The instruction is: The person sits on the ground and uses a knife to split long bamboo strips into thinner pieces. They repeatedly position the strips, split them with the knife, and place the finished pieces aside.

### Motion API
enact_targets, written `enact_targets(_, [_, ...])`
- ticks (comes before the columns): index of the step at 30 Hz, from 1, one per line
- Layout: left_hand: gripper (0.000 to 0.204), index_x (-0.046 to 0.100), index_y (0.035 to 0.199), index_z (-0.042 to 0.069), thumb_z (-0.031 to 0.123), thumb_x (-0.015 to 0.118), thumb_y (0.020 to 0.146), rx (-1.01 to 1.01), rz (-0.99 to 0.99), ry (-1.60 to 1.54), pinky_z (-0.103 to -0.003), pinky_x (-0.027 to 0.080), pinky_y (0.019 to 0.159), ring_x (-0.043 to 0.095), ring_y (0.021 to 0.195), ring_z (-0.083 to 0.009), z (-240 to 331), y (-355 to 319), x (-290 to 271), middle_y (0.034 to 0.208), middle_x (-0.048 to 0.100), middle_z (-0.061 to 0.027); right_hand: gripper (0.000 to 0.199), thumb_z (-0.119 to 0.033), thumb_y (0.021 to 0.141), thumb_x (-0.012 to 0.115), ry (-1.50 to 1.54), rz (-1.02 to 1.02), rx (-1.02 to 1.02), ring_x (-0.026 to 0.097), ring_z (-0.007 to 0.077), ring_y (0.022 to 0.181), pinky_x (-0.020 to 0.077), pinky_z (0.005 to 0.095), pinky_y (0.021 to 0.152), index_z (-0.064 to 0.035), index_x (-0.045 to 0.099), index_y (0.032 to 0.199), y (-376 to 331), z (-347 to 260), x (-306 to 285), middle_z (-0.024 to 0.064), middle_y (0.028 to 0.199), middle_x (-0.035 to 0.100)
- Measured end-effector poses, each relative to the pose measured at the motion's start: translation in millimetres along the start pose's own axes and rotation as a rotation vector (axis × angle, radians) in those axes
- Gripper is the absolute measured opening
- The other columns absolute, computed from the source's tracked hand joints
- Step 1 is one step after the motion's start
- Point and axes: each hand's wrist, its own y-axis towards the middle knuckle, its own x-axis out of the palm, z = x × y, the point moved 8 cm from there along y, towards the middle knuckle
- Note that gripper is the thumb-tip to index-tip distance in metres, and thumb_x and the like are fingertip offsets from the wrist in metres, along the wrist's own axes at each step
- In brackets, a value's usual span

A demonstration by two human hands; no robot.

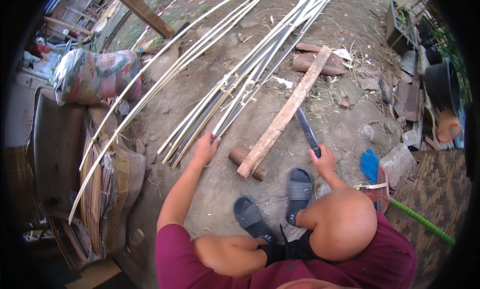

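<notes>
Bamboo strips point(254, 71) looked light, springy.
Left hand point(204, 149) pinched a near end, likely best hold; right hand point(325, 161) gripped knife point(307, 128) by handle.

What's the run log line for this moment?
Left hand: at near end of long strips, grip unclear | right hand: holding knife | plank: lying across log

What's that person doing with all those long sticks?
A person crouches on the ground. The left hand is at the near end of the long strips, though its grip is hard to make out. The right hand holds a knife, blade pointing away. Between the hands, a plank lies across a round wooden piece.
</notes>
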Motion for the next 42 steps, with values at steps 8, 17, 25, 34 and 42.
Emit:
enact_targets(8, [0.033, 0.068, 0.1, 0.003, 0.035, 0.065, 0.092, -0.15, 0.073, 0.231, -0.047, 0.049, 0.089, 0.062, 0.1, -0.0404, -92.6, 34.6, -14.7, 0.104, 0.065, -0.0213, 0.038, -0.041, 0.084, 0.072, -0.047, -0.003, -0.056, 0.065, 0.0363, 0.086, 0.0465, 0.0489, 0.075, -0.0094, 0.065, 0.103, -0.7, -1.8, 16.5, 0.0128, 0.092, 0.068])
enact_targets(17, [0.049, 0.054, 0.121, 0.006, 0.037, 0.072, 0.087, 0.041, 0.072, 0.371, -0.048, 0.046, 0.088, 0.054, 0.105, -0.0376, -27.9, 19.3, 39.6, 0.113, 0.05, -0.0179, 0.038, -0.041, 0.084, 0.072, -0.084, -0.005, -0.069, 0.065, 0.0354, 0.085, 0.0461, 0.0486, 0.074, -0.0091, 0.065, 0.103, -2.2, -1.0, 13.4, 0.0132, 0.091, 0.068])
enact_targets(25, [0.041, 0.057, 0.11, 0.005, 0.035, 0.072, 0.085, 0.228, 0.038, 0.625, -0.041, 0.048, 0.083, 0.061, 0.097, -0.0295, -16.2, 27.3, 55.9, 0.1, 0.057, -0.0121, 0.04, -0.044, 0.084, 0.071, -0.074, -0.028, -0.042, 0.066, 0.0343, 0.086, 0.0469, 0.0477, 0.075, -0.0102, 0.064, 0.102, 0.4, 7.7, 6.9, 0.0113, 0.091, 0.068])
enact_targets(34, [0.026, 0.056, 0.104, 0.002, 0.019, 0.064, 0.087, 0.168, -0.028, 0.73, -0.038, 0.059, 0.069, 0.069, 0.089, -0.031, -22.2, 38.4, 61.5, 0.099, 0.063, -0.0156, 0.041, -0.046, 0.083, 0.072, -0.027, 0.02, -0.052, 0.066, 0.0348, 0.085, 0.0475, 0.0475, 0.075, -0.0105, 0.065, 0.102, -3.7, 9.7, 2.7, 0.012, 0.092, 0.069])
enact_targets(42, [0.028, 0.056, 0.105, -0.004, 0.021, 0.059, 0.092, 0.006, 0.033, 0.533, -0.048, 0.057, 0.073, 0.071, 0.084, -0.0391, 28.2, 47.8, -11.2, 0.091, 0.068, -0.0246, 0.04, -0.044, 0.083, 0.073, 0.003, 0.021, -0.027, 0.066, 0.0358, 0.084, 0.0477, 0.0479, 0.075, -0.0083, 0.066, 0.1, -2.7, 12.4, 0.2, 0.0128, 0.092, 0.069])
